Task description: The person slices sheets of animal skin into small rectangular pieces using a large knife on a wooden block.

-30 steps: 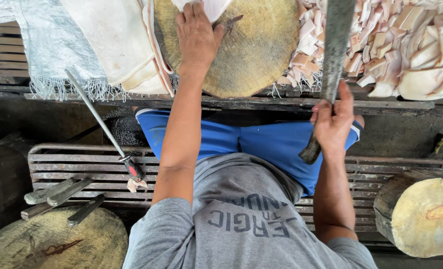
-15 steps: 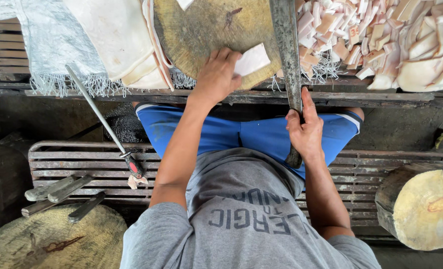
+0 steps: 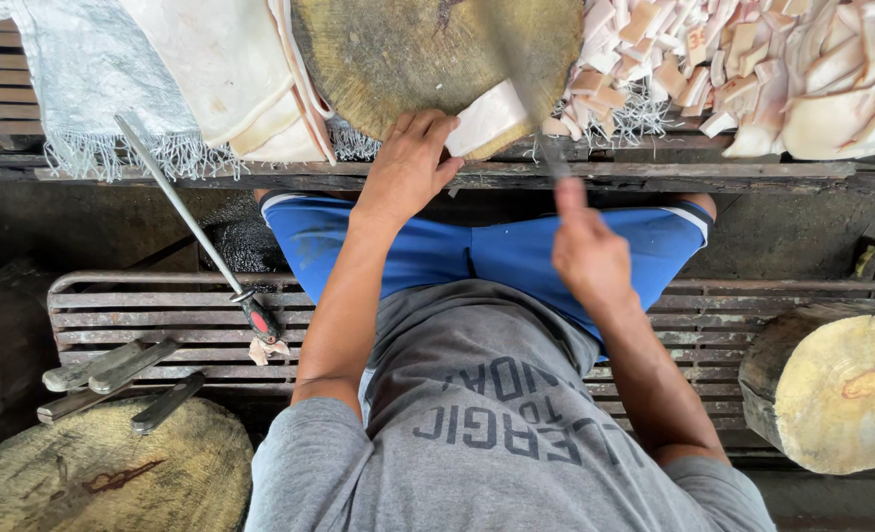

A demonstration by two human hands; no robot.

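The round wooden chopping block (image 3: 427,54) sits at the far centre of the scene, its near edge resting on the dark plank (image 3: 654,175) that runs left to right across the view. Left of the block lies a big pale slab (image 3: 216,69), and left of that a white woven sack (image 3: 83,69) with a frayed fringe. To the right of the block spreads a heap of pale cut strips (image 3: 752,69). Near you, a metal grate (image 3: 112,315) crosses the scene; a second round block (image 3: 102,473) lies at the near left with knife handles (image 3: 112,369) resting by its far edge, and a third block (image 3: 836,389) stands at the right. A sharpening steel (image 3: 186,222) leans from the sack down to the grate, its red and black handle nearest you.

Your left hand (image 3: 408,167) lies at the near rim of the far block, fingers pressed together and curled against a pale flat piece (image 3: 486,120), which sits on that rim. Your right hand (image 3: 587,251) is clenched around the handle of a long knife (image 3: 531,94), blurred, whose blade meets the piece on its right side.
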